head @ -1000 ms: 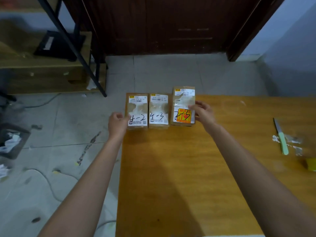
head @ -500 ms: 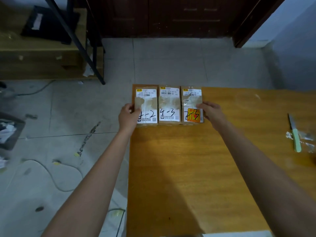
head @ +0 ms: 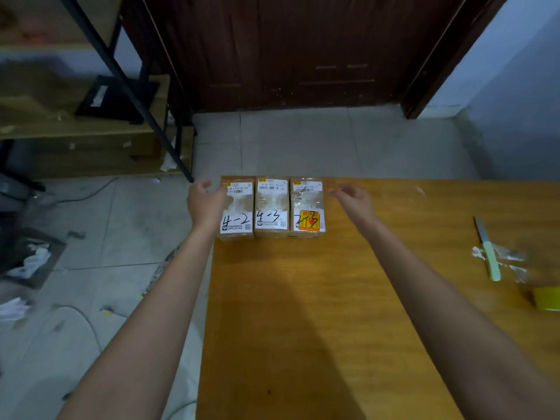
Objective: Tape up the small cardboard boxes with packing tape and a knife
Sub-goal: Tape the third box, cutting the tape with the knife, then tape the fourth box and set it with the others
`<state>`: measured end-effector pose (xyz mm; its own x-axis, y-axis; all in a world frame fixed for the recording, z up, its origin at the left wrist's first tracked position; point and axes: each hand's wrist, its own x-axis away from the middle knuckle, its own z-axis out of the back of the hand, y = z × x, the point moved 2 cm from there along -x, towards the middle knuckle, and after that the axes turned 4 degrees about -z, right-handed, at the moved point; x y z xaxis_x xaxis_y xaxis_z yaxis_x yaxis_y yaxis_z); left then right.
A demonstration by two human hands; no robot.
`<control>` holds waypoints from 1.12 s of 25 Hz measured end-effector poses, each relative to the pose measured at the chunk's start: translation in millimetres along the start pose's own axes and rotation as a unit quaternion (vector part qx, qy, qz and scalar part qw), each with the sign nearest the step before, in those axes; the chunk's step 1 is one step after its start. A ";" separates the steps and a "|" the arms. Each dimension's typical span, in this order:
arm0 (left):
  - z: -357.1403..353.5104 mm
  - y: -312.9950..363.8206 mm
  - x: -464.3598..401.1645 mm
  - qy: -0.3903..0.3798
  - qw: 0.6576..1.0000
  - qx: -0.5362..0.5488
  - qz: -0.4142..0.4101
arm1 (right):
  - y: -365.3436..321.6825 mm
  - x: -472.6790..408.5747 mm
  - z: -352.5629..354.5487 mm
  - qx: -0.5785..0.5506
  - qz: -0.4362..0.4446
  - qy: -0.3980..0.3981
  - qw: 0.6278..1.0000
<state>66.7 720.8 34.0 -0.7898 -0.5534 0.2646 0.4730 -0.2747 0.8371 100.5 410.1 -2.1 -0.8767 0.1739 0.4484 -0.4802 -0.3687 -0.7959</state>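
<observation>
Three small cardboard boxes stand side by side at the far left corner of the wooden table: the left box marked 4-2, the middle box marked 4-3, the right box with an orange sticker. My left hand is at the left box's outer side, fingers curled and apart, holding nothing. My right hand hovers just right of the right box, open, clear of it. A knife with a pale green handle lies at the table's right. The yellow tape roll sits at the right edge.
Scraps of clear tape lie beside the knife. The table's left edge drops to a tiled floor with cables and paper litter. A black metal shelf frame and a dark wooden door stand beyond the table.
Both hands have let go of the row of boxes and moved slightly outward and farther away. The three boxes now sit aligned in one even row.
</observation>
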 end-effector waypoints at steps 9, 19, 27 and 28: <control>1.2 68.0 93.7 -0.034 0.994 0.038 -0.092 | -5.0 68.2 83.8 -0.044 0.060 0.022 0.997; -0.4 41.9 240.2 -0.168 0.976 0.047 -0.127 | 66.2 227.4 145.5 -0.023 0.070 0.070 0.995; -39.5 38.4 329.0 -0.223 0.963 0.076 -0.129 | 126.7 309.9 213.7 -0.034 0.038 0.123 0.991; -48.5 41.1 337.8 -0.227 0.962 0.073 -0.133 | 132.6 314.9 226.3 -0.036 0.037 0.135 0.990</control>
<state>-161.6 484.5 134.6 -0.9800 -0.0693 0.1867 0.1977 -0.2267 0.9537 -233.2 209.4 125.5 -0.8800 0.3896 0.2716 -0.4071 -0.3242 -0.8539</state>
